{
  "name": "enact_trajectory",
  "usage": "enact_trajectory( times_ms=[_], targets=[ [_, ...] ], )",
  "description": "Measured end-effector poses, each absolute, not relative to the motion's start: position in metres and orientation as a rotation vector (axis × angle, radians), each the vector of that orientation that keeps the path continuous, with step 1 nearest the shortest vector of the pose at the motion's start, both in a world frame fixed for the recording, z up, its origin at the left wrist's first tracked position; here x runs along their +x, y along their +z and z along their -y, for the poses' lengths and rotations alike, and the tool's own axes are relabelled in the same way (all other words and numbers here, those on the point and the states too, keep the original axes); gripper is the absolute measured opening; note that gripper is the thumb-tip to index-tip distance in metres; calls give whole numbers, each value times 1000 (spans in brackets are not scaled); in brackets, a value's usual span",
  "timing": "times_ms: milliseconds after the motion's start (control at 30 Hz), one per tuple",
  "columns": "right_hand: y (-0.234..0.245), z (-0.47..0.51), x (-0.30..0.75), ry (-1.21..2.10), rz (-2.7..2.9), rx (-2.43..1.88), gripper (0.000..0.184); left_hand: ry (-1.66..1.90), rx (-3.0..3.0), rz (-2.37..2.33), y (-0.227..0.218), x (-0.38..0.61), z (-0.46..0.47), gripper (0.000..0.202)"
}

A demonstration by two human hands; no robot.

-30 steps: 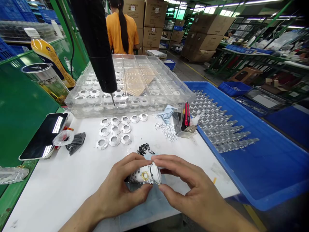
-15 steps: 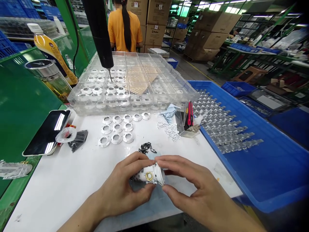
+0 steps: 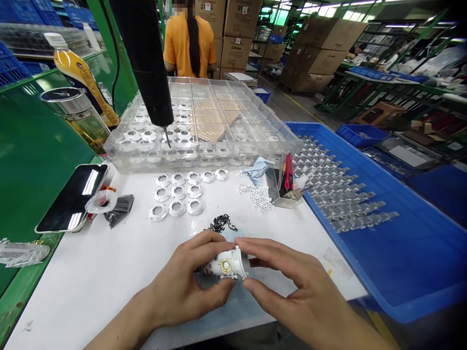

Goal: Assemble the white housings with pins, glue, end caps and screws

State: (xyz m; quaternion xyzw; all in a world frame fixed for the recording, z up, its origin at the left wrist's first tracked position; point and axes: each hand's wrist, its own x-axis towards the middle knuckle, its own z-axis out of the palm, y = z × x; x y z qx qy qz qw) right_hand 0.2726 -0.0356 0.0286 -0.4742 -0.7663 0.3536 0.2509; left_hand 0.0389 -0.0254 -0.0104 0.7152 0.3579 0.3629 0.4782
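Both my hands hold one small white lamp housing (image 3: pixel 228 265) with a brass ring on its side, low over the white table (image 3: pixel 109 272). My left hand (image 3: pixel 182 287) wraps its body from the left. My right hand (image 3: pixel 292 287) pinches its flanged end between thumb and fingers. Just beyond the hands lies a small pile of black screws (image 3: pixel 221 223). Several white ring parts (image 3: pixel 178 194) sit in rows further back, beside a heap of small white clips (image 3: pixel 258 194).
A black electric screwdriver (image 3: pixel 146 63) hangs above a clear compartment tray (image 3: pixel 207 121) of parts. A blue bin (image 3: pixel 394 243) with metal brackets (image 3: pixel 335 189) fills the right. A phone (image 3: pixel 73 197), bagged screws and bottles lie left. A person in orange stands far back.
My hands keep their grip on the housing with only slight finger shifts. The view has tilted a little and the hanging screwdriver has swung.
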Motion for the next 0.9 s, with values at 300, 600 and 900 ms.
enact_trajectory(
  times_ms=[300,600,900],
  targets=[
    [23,16,271,878,1973,-1202,42,1104,1390,-909,-3,24,20,35],
    [-23,-2,260,445,2597,-988,46,1226,1209,-1095,-7,18,20,32],
    [-29,1,287,333,2564,-1099,45,1161,1314,-1106,-6,19,16,28]
  ],
)
